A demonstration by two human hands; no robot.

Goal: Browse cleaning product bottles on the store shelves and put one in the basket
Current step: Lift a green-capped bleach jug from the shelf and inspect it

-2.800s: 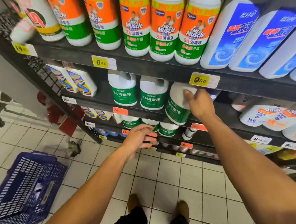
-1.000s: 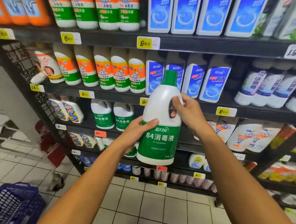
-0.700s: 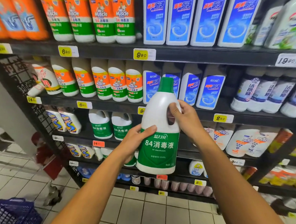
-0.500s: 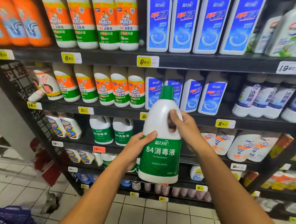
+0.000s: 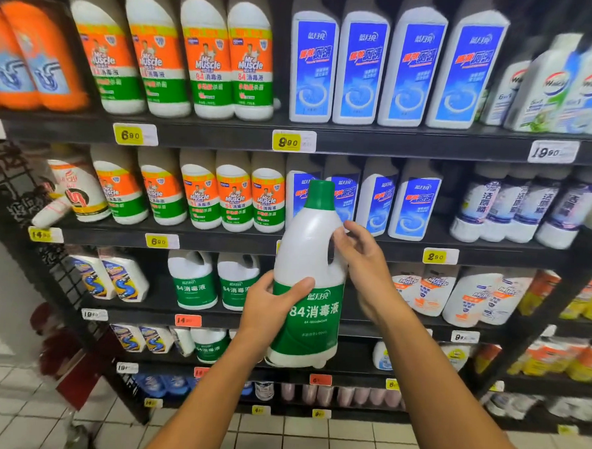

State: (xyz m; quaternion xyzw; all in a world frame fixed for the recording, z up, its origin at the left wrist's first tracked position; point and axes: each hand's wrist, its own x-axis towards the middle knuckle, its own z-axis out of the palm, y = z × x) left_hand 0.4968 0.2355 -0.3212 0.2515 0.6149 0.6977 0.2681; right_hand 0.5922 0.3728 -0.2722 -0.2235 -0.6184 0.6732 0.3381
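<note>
Black store shelves point(image 5: 360, 143) across the whole frame, yellow price tags point(image 5: 294, 141) on the front edges. Top row: orange bottles point(image 5: 39, 56) upper left, Mr Muscle bottles point(image 5: 207, 58), blue-labelled bottles point(image 5: 361, 66). Middle left: green-labelled jugs point(image 5: 192, 280). Pale tiled floor point(image 5: 293, 444) along the bottom.

We hold a white bottle point(image 5: 306, 293) with a green cap upright before the shelves point(image 5: 360, 143), left hand point(image 5: 269, 305) gripping its label, right hand point(image 5: 361, 258) loosely touching its handle.
</note>
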